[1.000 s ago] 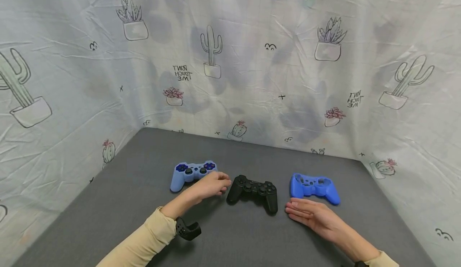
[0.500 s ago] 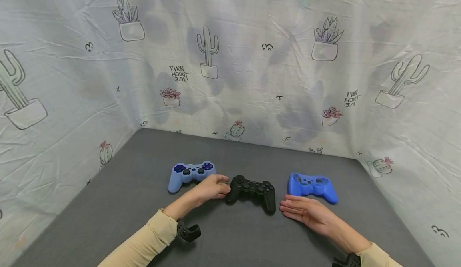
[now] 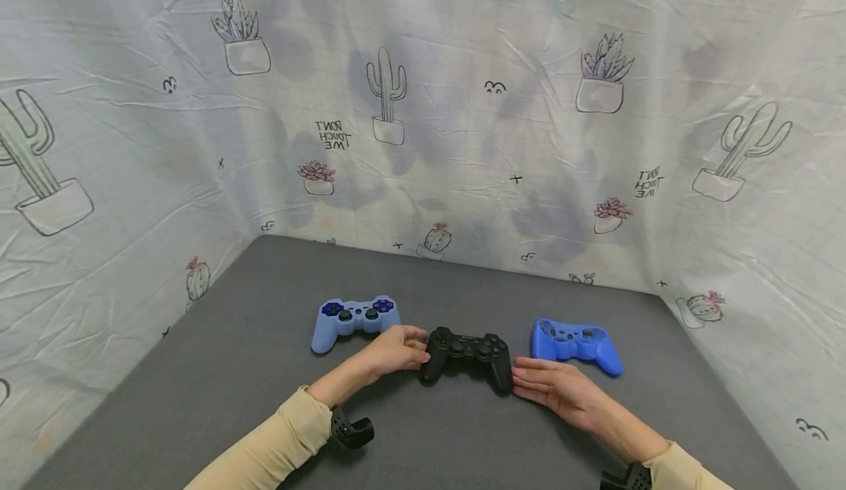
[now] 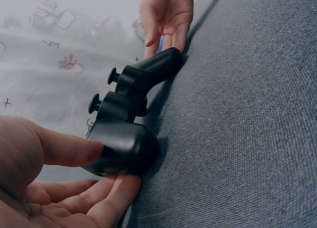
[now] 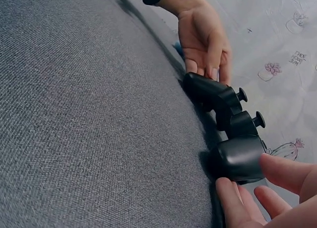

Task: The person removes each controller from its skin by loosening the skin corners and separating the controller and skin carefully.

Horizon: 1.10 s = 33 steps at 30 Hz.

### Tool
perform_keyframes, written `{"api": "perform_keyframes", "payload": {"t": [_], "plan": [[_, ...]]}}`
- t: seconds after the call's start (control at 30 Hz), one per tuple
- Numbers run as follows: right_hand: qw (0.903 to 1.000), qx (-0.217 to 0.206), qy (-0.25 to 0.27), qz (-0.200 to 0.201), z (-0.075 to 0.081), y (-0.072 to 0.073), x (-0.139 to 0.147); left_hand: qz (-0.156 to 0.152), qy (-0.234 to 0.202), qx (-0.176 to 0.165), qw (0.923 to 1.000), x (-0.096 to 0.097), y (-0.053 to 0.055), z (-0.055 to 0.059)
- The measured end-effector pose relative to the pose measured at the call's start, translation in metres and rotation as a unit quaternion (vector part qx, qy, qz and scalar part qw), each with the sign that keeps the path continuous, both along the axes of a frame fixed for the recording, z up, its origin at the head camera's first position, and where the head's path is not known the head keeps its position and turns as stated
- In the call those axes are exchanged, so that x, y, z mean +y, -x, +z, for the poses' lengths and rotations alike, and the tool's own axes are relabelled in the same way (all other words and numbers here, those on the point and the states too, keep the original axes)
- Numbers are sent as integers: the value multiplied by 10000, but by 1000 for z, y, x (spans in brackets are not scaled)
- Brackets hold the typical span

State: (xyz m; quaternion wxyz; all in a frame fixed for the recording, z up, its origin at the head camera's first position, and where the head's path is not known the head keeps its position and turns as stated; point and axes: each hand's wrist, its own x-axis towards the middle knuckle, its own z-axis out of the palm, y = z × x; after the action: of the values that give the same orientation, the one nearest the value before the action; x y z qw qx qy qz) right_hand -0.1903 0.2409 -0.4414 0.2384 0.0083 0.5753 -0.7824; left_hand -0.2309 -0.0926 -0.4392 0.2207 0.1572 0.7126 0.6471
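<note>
A black game controller (image 3: pixel 468 358) lies face up on the grey table, between my two hands. My left hand (image 3: pixel 394 350) holds its left grip, the thumb (image 4: pixel 81 150) on the grip and the fingers along its outer side. At the right grip, my right hand (image 3: pixel 562 391) has nearly straight fingers touching the outer side, with the thumb (image 5: pixel 285 171) close against the edge. A light blue controller (image 3: pixel 357 317) lies behind my left hand, partly covered by it. Behind my right hand rests a bright blue controller-shaped shell (image 3: pixel 575 343) with openings in its face.
The grey cloth-covered table (image 3: pixel 218 372) runs back to a pale curtain (image 3: pixel 449 108) printed with cacti, which stands at the back and both sides. Each wrist wears a black strap (image 3: pixel 352 429).
Both hands have come in against the black controller, the left moving right and the right moving left. The controller has shifted slightly rightward and toward me.
</note>
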Motion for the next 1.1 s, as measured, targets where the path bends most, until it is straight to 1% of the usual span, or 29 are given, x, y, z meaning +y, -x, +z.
{"api": "perform_keyframes", "payload": {"t": [0.1, 0.3, 0.4, 0.57, 0.87, 1.1], "plan": [[10000, 11, -54, -79, -2, 0, -1, 17, 50, 54, 10000, 1, 0, -1], [9999, -10, -64, -112, -2, -3, 1, 171, 180, 103, 9996, 4, -7, 0], [9999, -6, -66, -103, -2, -4, 3, 240, 149, 42, 9996, 7, -11, 0], [9999, -63, -64, -90, -1, -9, 8, 268, 132, 4, 9996, 13, -18, 2], [9996, 67, -272, -95, -1, -10, 0, 350, 56, -52, 9994, 16, -21, 1], [9995, 126, -264, -98, -3, -9, -1, 568, 52, -105, 9983, 18, -23, 2]]}}
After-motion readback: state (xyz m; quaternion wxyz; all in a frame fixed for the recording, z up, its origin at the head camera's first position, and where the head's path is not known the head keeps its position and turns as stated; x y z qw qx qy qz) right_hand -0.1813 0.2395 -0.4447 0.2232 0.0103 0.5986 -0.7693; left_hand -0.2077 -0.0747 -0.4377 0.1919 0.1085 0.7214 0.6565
